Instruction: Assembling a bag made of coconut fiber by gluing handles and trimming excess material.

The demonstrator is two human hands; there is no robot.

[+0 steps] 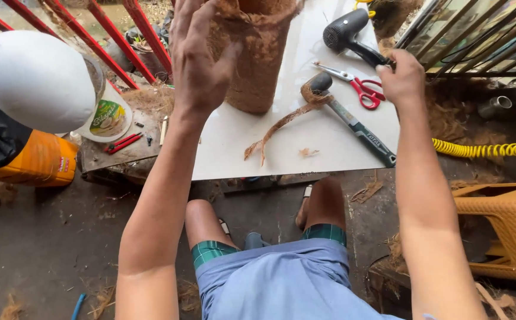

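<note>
**Two hands at work over a fibre-strewn bench**

A person seated at a white bench [282,148] presses the left hand [198,53], fingers spread open, against the side of a brown coir-wrapped cylinder [258,59]. The cylinder stands upright near the bench's far edge, its long axis vertical and its top cut off by the frame. The right hand [401,77] is closed on the handle of a black hair dryer [348,32], which lies at the far right of the bench with its long axis slanting and its nozzle pointing up and to the left, toward the cylinder. Just beside the right hand lie red-handled scissors [362,88], and nearer the person a hammer [353,121] rests diagonally, a strip of coir fibre [282,124] curling around its head. A yellow coiled hose [483,150] runs off to the right.
</note>
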